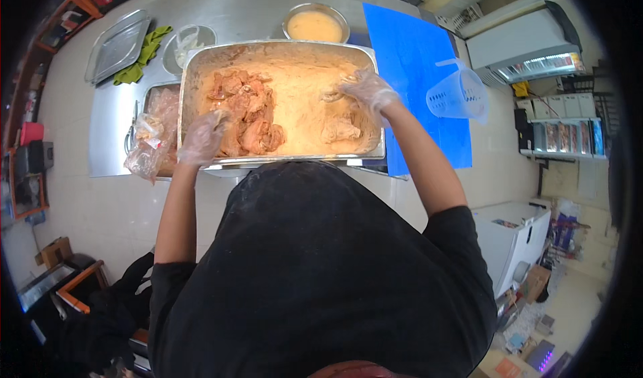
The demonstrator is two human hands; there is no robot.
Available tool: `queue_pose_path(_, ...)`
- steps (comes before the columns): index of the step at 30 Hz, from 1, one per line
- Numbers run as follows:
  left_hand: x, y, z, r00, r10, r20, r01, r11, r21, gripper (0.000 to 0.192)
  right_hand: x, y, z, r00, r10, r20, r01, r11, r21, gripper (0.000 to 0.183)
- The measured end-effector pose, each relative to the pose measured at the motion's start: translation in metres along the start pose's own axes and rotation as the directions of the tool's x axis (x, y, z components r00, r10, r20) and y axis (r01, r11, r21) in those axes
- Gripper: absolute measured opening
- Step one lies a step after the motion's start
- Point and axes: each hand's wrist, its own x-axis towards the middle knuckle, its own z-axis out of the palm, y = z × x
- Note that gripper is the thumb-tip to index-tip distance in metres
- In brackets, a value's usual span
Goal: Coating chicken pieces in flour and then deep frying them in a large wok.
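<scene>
A deep rectangular steel pan (281, 159) stands before me, with pale orange breading flour (296, 112) spread inside. A heap of reddish raw meat pieces (246, 102), likely chicken, lies in its left half. My left hand (203, 138), in a clear plastic glove, reaches over the near left rim beside the heap; its flour-dusted fingers are bent, and whether they grip a piece is hidden. My right hand (370, 91), also gloved, is over the right side of the flour with coated fingers apart. Nearer me, below it, lies a flour-covered piece (341, 129).
A steel bowl of yellowish liquid (315, 26) stands behind the pan. At left are another metal bowl (173, 51), a tray (118, 44), a green cloth (143, 59) and a plastic bag (145, 157). A measuring jug (457, 94) lies on a blue board (412, 66) at right.
</scene>
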Motion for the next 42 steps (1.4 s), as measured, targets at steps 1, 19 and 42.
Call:
queue_pose_path(1,-0.014,-0.008,-0.001,0.998,-0.015,-0.054,0.015,1.0,0.009,0.018,0.001,-0.021,-0.005,1.0,0.008,0.02,-0.008,1.0,-0.01,0.067)
queue_pose_path(19,-0.038,-0.018,-0.009,0.943,0.289,-0.167,-0.277,0.956,0.092,0.027,-0.046,-0.077,0.054,0.92,0.31,0.238,-0.13,0.816,-0.564,0.028)
queue_pose_path(42,-0.04,-0.018,0.007,0.883,0.227,-0.411,-0.116,0.954,0.278,0.025,0.102,-0.136,-0.171,0.929,0.134,0.345,-0.211,0.957,0.197,0.021)
